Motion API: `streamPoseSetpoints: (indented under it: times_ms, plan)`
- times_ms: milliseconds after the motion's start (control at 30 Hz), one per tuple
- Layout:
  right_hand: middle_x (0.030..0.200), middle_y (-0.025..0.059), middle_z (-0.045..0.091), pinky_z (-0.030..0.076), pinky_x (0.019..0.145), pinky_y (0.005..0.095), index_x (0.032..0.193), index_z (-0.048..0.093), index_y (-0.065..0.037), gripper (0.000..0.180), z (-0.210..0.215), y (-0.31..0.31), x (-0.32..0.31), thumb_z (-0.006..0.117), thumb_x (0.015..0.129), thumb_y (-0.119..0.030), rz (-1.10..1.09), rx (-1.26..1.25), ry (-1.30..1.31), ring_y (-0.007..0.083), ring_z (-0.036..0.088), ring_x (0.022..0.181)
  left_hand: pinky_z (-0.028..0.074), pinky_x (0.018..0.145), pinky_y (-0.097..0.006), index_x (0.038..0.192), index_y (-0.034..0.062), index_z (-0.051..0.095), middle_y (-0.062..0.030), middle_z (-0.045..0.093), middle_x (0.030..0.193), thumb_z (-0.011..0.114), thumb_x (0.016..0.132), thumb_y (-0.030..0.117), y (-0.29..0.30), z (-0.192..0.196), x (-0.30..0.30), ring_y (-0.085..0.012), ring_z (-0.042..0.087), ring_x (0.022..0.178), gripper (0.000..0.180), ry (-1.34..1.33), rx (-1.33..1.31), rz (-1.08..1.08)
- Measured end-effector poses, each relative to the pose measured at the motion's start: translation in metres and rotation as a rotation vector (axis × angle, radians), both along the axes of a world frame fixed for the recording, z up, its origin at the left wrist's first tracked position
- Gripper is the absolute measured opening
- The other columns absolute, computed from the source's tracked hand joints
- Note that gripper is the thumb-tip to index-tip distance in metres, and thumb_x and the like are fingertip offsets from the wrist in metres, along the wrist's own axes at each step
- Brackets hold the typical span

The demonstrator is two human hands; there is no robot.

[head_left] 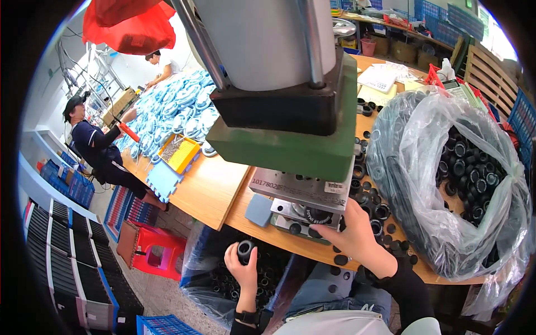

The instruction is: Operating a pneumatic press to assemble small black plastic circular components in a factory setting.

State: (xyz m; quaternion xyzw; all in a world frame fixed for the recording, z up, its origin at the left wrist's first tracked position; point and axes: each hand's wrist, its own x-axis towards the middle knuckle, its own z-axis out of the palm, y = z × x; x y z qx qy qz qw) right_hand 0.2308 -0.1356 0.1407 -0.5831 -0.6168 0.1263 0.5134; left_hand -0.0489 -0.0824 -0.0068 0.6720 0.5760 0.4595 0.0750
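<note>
My left hand (242,274) is closed round a black wheel-shaped part (245,252) with a hollow centre, held over an open bag-lined bin. At the press, my right hand (360,239) reaches in from the right, its thumb and fingers curled at another black round part (318,215). That part sits on the lower metal die (287,209), under the upper steel plate (301,191). The thumb tip touches its near side; some of the fingers are hidden behind it. Above stands the press head, a green block (279,146) under a grey cylinder (268,44).
Loose black caps and rings lie on the wooden table (237,184) right of the press. A clear plastic bag (402,139) of black parts stands farther right. Below my left hand is the lined bin (192,279). A red stool (162,251) stands left; two people work beyond, by blue parts.
</note>
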Motion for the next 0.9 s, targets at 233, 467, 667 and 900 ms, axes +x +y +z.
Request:
streamPoseSetpoints:
  times_ms: [233, 467, 667, 900]
  plan:
    - [0.102, 0.0170, 0.057, 0.050, 0.079, 0.0398, 0.112, 0.058, -0.004, 0.046, -0.001, 0.009, -0.008, 0.076, 0.071, -0.010, 0.010, -0.017, -0.118, 0.0360, 0.056, 0.094, 0.036, 0.098, -0.046, 0.121, -0.0031, 0.052, -0.0182, 0.051, 0.125, 0.075, 0.077, 0.034, -0.011, -0.056, -0.048, -0.0365, 0.046, 0.116, 0.062, 0.127, -0.288, 0.140]
    - [0.103, 0.0163, 0.059, 0.048, 0.074, 0.0399, 0.100, 0.065, -0.004, 0.031, -0.012, 0.027, -0.039, 0.075, 0.072, -0.010, -0.162, -0.077, 0.105, 0.0346, 0.056, 0.090, 0.030, 0.106, -0.045, 0.132, -0.0031, 0.044, -0.0190, 0.041, 0.139, 0.065, 0.087, 0.030, 0.019, -0.042, -0.019, -0.0357, 0.038, 0.128, 0.060, 0.038, -0.281, 0.049]
    - [0.083, 0.0097, 0.065, 0.051, 0.067, 0.0312, 0.089, 0.066, 0.000, 0.021, -0.007, 0.027, -0.040, 0.077, 0.073, -0.009, -0.309, 0.007, -0.001, 0.0218, 0.065, 0.076, 0.028, 0.106, -0.045, 0.126, -0.0006, 0.052, -0.0164, 0.051, 0.130, 0.060, 0.088, 0.016, 0.055, 0.009, 0.026, -0.0342, 0.042, 0.126, 0.042, 0.158, 0.092, -0.244]
    - [0.134, 0.0224, 0.048, 0.042, 0.098, 0.0397, 0.126, 0.049, 0.002, 0.069, -0.001, -0.041, 0.004, 0.082, 0.068, -0.017, -0.222, 0.142, -0.076, 0.0373, 0.051, 0.119, 0.027, 0.105, -0.048, 0.116, 0.0038, 0.058, -0.0139, 0.056, 0.123, 0.059, 0.081, 0.013, 0.098, -0.014, 0.055, -0.0341, 0.044, 0.124, 0.036, 0.478, -0.030, -0.410]
